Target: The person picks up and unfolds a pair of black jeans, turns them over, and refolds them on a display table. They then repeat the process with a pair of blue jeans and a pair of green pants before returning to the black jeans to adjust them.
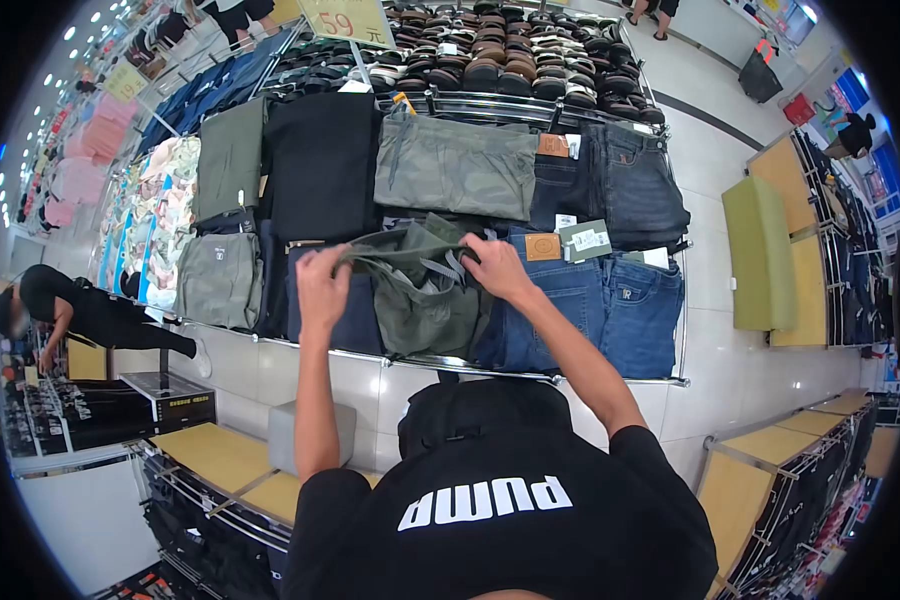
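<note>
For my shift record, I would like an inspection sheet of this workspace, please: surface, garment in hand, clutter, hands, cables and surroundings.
Surface: metal-railed display stand, covered with folded clothes.
Garment in hand: olive drawstring pants, waistband raised, lower part near the stand's front rail; leg length cannot be told.
Clutter: blue jeans with a dark green hang tag to the right; camouflage pants behind; black folded garment behind left.
Hands: left hand and right hand each grip the waistband, at opposite sides.
Cables: nothing seen.
Surroundings: rows of footwear beyond; green bench at right; another person bending at left.
</note>
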A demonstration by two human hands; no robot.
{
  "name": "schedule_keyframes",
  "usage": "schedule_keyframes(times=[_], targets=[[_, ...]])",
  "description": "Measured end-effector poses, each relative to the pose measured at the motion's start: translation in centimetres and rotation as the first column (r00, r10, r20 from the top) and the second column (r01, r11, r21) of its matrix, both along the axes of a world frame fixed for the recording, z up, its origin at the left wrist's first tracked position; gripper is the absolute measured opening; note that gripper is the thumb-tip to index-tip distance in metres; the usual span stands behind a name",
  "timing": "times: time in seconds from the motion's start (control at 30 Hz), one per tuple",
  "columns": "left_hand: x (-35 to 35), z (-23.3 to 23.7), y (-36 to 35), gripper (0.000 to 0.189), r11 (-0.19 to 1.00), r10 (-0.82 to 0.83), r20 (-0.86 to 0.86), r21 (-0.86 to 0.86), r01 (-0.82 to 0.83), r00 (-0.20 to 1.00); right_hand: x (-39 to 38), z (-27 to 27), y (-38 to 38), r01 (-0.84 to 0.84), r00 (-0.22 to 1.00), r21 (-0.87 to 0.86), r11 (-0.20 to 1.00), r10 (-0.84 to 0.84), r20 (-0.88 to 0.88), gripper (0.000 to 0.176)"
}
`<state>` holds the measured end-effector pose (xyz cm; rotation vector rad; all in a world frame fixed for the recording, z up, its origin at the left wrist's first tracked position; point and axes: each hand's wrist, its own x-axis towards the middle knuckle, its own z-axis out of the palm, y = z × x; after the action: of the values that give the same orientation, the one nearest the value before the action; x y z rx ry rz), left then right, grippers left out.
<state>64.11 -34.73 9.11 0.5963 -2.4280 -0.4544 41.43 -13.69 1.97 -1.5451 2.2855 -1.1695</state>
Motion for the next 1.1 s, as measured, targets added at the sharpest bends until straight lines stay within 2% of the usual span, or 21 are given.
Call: schedule_keyframes(times=[0.1, 0.17, 0.27, 0.33, 0.4, 0.43, 0.53, 0.57, 0.63, 0.67, 0.7, 0.83, 0.87, 0.9, 0.93, 0.97, 1.0, 1.03, 1.07, 1.1], targets=[[-1.2, 5.3, -0.6, 0.022, 0.998, -0.003, -0.111, -0.067, -0.005, 0.994, -1.8, 7.7, 0.0, 0.017, 0.991, -0.075, 0.997, -0.027, -0.13, 0.025], [-2.3, 8.5, -0.9, 0.021, 0.999, -0.017, -0.236, -0.045, 0.007, 0.972, -3.3, 13.6, 0.8, 0.045, 0.984, -0.095, 0.994, -0.061, -0.167, 0.025], [-4.0, 13.8, -0.3, 0.02, 0.991, -0.084, -0.344, -0.127, 0.042, 0.935, -4.4, 22.0, 2.7, 0.12, 0.975, -0.101, 0.988, -0.137, -0.175, 0.022], [-5.2, 17.0, -0.1, 0.02, 0.987, -0.102, -0.378, -0.152, 0.047, 0.92, -5.6, 25.1, 3.6, 0.111, 0.953, -0.162, 0.981, -0.151, -0.261, 0.021], [-6.2, 19.6, -0.3, 0.019, 0.968, -0.151, -0.434, -0.246, 0.044, 0.888, -6.0, 27.4, 4.3, 0.112, 0.913, -0.226, 0.968, -0.19, -0.361, 0.019], [-6.5, 20.8, -0.4, 0.019, 0.967, -0.153, -0.438, -0.25, 0.044, 0.886, -6.0, 28.3, 4.5, 0.122, 0.861, -0.286, 0.951, -0.244, -0.447, 0.019], [-7.5, 23.8, -1.1, 0.018, 0.883, -0.283, -0.497, -0.468, 0.021, 0.82, -6.1, 30.4, 4.9, 0.102, 0.716, -0.449, 0.888, -0.379, -0.586, 0.018], [-7.8, 24.6, -1.3, 0.018, 0.883, -0.287, -0.499, -0.469, 0.024, 0.818, -6.2, 31.2, 5.2, 0.105, 0.713, -0.45, 0.887, -0.383, -0.588, 0.018], [-8.3, 26.0, -1.7, 0.016, 0.788, -0.343, -0.491, -0.615, -0.04, 0.801, -6.1, 33.0, 5.6, 0.142, 0.53, -0.53, 0.836, -0.517, -0.672, 0.02], [-9.0, 26.7, -2.6, 0.017, 0.757, -0.369, -0.494, -0.651, -0.054, 0.787, -5.6, 34.2, 5.4, 0.104, 0.539, -0.562, 0.82, -0.522, -0.661, 0.019], [-9.6, 27.8, -2.7, 0.017, 0.745, -0.335, -0.471, -0.663, -0.076, 0.816, -5.5, 36.0, 5.4, 0.144, 0.439, -0.553, 0.821, -0.554, -0.708, 0.012], [-12.3, 32.5, -1.8, 0.017, 0.744, -0.256, -0.469, -0.654, -0.138, 0.846, -9.5, 40.2, 3.5, 0.113, 0.305, -0.681, 0.723, -0.678, -0.669, 0.015], [-12.7, 33.5, -2.0, 0.019, 0.729, -0.271, -0.526, -0.659, -0.185, 0.806, -9.6, 41.0, 3.4, 0.088, 0.252, -0.736, 0.671, -0.73, -0.635, 0.014], [-13.0, 34.4, -1.9, 0.021, 0.713, -0.287, -0.581, -0.661, -0.234, 0.762, -9.4, 41.0, 3.6, 0.085, 0.245, -0.739, 0.668, -0.733, -0.635, 0.014], [-12.6, 34.9, -0.2, 0.018, 0.718, -0.366, -0.631, -0.659, -0.224, 0.684, -8.5, 40.8, 4.0, 0.098, 0.33, -0.765, 0.636, -0.746, -0.578, 0.017], [-12.0, 34.0, 0.1, 0.019, 0.831, -0.256, -0.681, -0.518, -0.204, 0.686, -8.0, 40.4, 4.3, 0.116, 0.412, -0.789, 0.604, -0.752, -0.515, 0.02], [-11.4, 32.3, 0.4, 0.021, 0.915, -0.139, -0.71, -0.358, -0.184, 0.691, -9.5, 38.0, 5.9, 0.465, 0.347, -0.598, 0.653, -0.756, -0.555, 0.02], [-11.0, 30.6, 2.5, 0.029, 0.93, -0.315, -0.678, -0.361, 0.073, 0.664, -7.1, 36.4, 6.8, 0.288, 0.673, -0.51, 0.811, -0.55, -0.494, 0.025], [-9.7, 27.9, 4.6, 0.029, 0.955, -0.295, -0.51, -0.19, 0.228, 0.808, -6.5, 34.4, 7.9, 0.13, 0.863, -0.316, 0.94, -0.264, -0.431, 0.029], [-8.5, 26.3, 5.6, 0.029, 0.867, -0.49, -0.164, 0.017, 0.499, 0.856, -5.4, 31.4, 8.9, 0.06, 0.976, -0.19, 0.98, -0.098, -0.195, 0.023]])
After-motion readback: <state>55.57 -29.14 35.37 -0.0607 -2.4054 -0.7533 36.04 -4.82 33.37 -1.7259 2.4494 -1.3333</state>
